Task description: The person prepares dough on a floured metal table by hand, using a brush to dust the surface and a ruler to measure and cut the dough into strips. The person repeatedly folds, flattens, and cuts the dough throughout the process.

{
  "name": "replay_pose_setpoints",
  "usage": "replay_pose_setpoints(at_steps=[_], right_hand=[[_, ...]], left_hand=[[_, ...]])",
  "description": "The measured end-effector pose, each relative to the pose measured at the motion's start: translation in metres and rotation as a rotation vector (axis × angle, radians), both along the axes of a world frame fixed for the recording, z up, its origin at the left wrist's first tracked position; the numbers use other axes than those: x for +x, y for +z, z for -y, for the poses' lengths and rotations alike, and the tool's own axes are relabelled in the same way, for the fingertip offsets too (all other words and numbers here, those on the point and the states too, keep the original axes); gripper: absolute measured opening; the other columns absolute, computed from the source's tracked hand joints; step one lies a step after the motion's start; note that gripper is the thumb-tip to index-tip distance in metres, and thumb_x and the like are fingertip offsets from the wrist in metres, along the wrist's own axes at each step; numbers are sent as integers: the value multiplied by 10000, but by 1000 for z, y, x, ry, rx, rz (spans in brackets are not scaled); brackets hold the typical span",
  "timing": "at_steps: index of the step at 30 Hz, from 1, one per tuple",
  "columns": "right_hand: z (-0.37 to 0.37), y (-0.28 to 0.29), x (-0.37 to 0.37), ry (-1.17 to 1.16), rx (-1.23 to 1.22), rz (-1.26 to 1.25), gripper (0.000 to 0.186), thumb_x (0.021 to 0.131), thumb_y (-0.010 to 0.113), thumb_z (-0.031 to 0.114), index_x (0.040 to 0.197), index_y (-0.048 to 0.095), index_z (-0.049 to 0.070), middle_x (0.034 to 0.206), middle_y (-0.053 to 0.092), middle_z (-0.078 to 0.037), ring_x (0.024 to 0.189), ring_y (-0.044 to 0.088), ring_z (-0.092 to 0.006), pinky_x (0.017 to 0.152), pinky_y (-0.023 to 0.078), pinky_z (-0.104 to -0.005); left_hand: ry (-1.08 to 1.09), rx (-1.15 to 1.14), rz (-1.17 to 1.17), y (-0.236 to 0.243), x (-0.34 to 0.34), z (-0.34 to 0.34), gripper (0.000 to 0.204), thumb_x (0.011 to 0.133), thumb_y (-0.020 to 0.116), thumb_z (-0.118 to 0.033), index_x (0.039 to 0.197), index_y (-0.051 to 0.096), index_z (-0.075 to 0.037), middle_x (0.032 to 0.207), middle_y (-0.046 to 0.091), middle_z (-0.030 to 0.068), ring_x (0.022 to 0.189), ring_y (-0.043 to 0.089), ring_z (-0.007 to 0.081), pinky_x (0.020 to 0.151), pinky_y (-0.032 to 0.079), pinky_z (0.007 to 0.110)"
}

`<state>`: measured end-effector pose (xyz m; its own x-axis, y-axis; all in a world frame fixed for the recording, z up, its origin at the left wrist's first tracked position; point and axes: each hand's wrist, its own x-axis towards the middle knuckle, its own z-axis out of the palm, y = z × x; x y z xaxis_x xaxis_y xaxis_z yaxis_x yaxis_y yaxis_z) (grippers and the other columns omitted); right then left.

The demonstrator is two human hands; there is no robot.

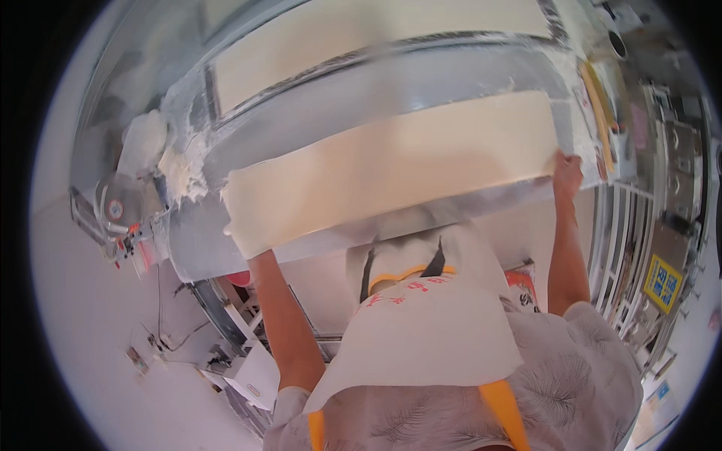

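Note:
A long, pale sheet of dough (391, 165) stretches across the near part of the metal table, its near edge running between my two hands. My right hand (568, 174) pinches the sheet's near right corner, fingers closed on it. At the left end my left hand (262, 259) reaches under the dough and holds it up. The sheet drapes over that hand and hides its fingers; only the wrist and a little of the hand show. The left end of the dough hangs uneven, with a lumpy edge.
Another long dough sheet (391, 34) lies farther back on the metal table (301, 128). Loose flour (184, 169) is heaped at the left, near a clear round container (120, 201). Wooden sticks (596, 113) lie along the right end. A white rack (624, 240) stands right of the table.

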<state>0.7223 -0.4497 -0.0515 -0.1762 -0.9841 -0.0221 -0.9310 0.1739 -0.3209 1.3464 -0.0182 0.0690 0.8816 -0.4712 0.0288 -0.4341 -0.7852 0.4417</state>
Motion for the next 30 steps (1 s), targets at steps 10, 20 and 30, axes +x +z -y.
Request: replay_pose_setpoints(at_steps=[10, 20, 30], right_hand=[[-139, 109, 339, 903, 57, 677, 193, 1021, 694, 74, 1211, 692, 39, 1128, 737, -92, 982, 704, -188, 886, 564, -339], [-262, 136, 727, 1138, 1475, 116, 467, 1046, 688, 406, 1258, 701, -10, 1241, 715, -101, 1201, 645, -218, 1057, 482, -369], [-304, 78, 790, 1334, 1763, 374, 621, 967, 769, 245, 1466, 538, -43, 1358, 684, -140, 1208, 664, -202, 1088, 486, -363]], left_hand=[[69, -332, -141, -33, 30, -19, 482, 1055, 630, -267, 1467, 556, -28, 1377, 665, 115, 1262, 644, 239, 1051, 530, 381], [231, -1055, -956, -95, 0, -55, 539, 1090, 584, -304, 1538, 463, -31, 1465, 593, 110, 1346, 582, 231, 1112, 502, 388], [450, -1879, -1307, -94, 24, -119, 569, 1128, 523, -338, 1584, 396, -22, 1540, 532, 106, 1412, 531, 223, 1157, 484, 393]])
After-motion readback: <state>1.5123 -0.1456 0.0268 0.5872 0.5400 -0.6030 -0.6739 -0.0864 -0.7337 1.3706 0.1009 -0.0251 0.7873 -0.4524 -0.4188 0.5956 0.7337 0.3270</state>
